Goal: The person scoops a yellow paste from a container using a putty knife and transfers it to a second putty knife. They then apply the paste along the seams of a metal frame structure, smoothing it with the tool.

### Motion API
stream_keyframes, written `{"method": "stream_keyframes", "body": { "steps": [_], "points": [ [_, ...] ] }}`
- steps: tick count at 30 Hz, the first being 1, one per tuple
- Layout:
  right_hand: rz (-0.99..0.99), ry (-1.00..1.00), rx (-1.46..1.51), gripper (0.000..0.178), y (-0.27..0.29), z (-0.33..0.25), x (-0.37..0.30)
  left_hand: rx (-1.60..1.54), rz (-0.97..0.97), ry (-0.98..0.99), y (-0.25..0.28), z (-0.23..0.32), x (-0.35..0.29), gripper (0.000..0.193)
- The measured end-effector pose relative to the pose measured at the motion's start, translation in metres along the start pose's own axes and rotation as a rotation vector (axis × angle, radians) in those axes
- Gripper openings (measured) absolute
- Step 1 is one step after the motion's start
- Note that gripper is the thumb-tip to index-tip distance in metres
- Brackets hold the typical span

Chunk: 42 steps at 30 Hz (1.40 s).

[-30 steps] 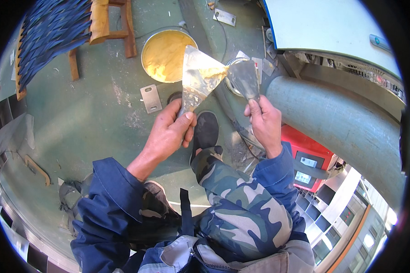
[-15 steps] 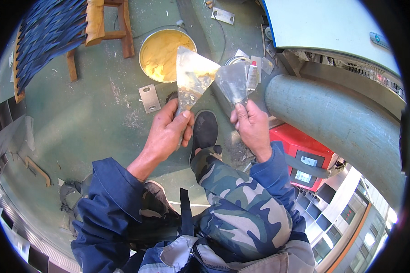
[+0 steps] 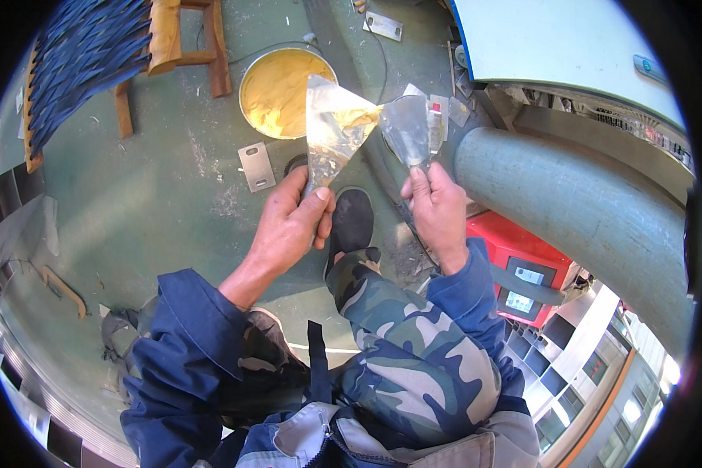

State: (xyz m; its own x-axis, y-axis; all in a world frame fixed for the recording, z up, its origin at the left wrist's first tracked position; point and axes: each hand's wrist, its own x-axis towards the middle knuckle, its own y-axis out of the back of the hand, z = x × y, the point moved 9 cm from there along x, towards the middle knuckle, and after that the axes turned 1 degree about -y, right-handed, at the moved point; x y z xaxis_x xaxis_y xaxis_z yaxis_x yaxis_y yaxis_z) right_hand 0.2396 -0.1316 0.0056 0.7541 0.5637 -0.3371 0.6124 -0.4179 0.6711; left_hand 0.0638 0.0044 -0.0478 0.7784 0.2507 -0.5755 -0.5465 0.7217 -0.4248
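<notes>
My left hand (image 3: 295, 212) is closed round the handle of a wide putty knife (image 3: 334, 129), its blade pointing up and away from me. Yellow putty (image 3: 356, 118) is smeared near that blade's right corner. In my right hand (image 3: 435, 204) is a second putty knife (image 3: 408, 131) with a grey, mostly clean blade. The two blades meet at their corners, where the putty sits. Just beyond the left blade, a round tub (image 3: 247, 117) of yellow filler stands on the floor, partly hidden by the blade.
A grey-blue pipe (image 3: 561, 203) lies to the right, with a red machine (image 3: 515, 246) below it. A wooden stool with a blue woven seat (image 3: 86, 62) is at the far left. Slotted metal plates (image 3: 257, 167) lie on the floor. A white panel (image 3: 561, 47) is at far right.
My right hand has moved slightly up and to the right with its knife. The left knife has shifted a little right and up. Both grips stay the same.
</notes>
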Motion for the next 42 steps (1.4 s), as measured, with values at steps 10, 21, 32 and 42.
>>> {"method": "stream_keyframes", "body": {
  "steps": [10,21,32,42],
  "points": [
    [0.014,0.213,-0.129,0.017,0.001,-0.023,-0.002,0.051,-0.004,0.016,0.003,-0.006,0.000,0.020],
    [0.127,0.516,-0.500,0.047,0.006,-0.045,-0.009,0.068,-0.001,0.050,0.002,-0.004,0.000,0.017],
    [0.064,0.537,-0.507,0.057,0.003,-0.046,-0.008,0.099,0.006,0.069,0.007,-0.008,0.001,0.017],
    [0.033,0.562,-0.491,0.057,-0.002,-0.046,-0.012,0.133,0.003,0.061,0.006,-0.010,0.002,0.018]
  ]
}}
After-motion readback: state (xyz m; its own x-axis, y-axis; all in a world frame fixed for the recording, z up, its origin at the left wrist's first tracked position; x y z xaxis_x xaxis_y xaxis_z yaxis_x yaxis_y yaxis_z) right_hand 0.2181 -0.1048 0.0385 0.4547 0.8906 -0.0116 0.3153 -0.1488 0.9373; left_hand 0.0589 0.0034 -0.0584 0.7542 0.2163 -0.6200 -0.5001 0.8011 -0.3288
